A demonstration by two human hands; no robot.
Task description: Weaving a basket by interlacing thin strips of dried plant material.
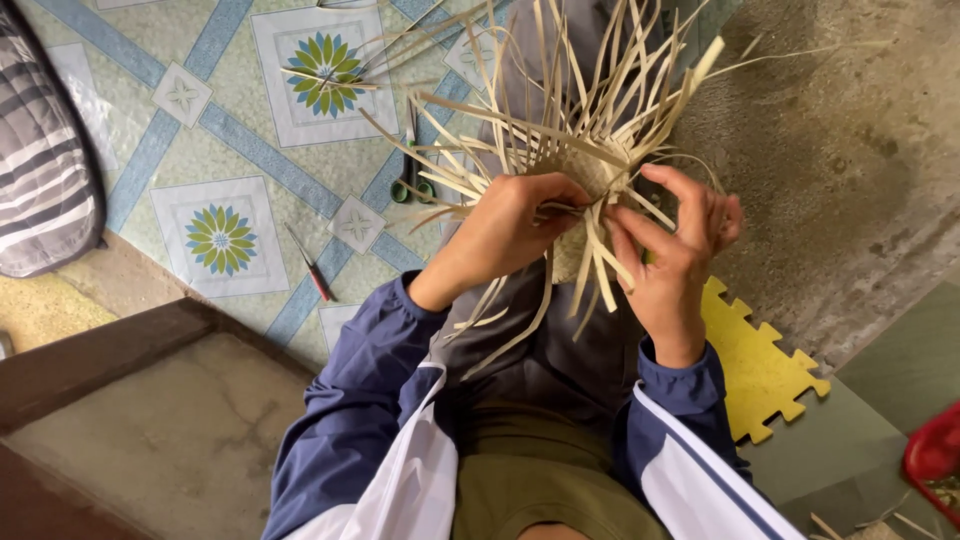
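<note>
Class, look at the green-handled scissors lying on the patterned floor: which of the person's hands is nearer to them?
Left. The left hand holds the woven strips just right of the scissors in the picture. The right hand grips the strips farther off, on their far side.

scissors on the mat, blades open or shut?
Cannot tell. The green-handled scissors lie flat on the patterned floor mat, but loose woven strips held by the left hand cross over the blades.
</note>
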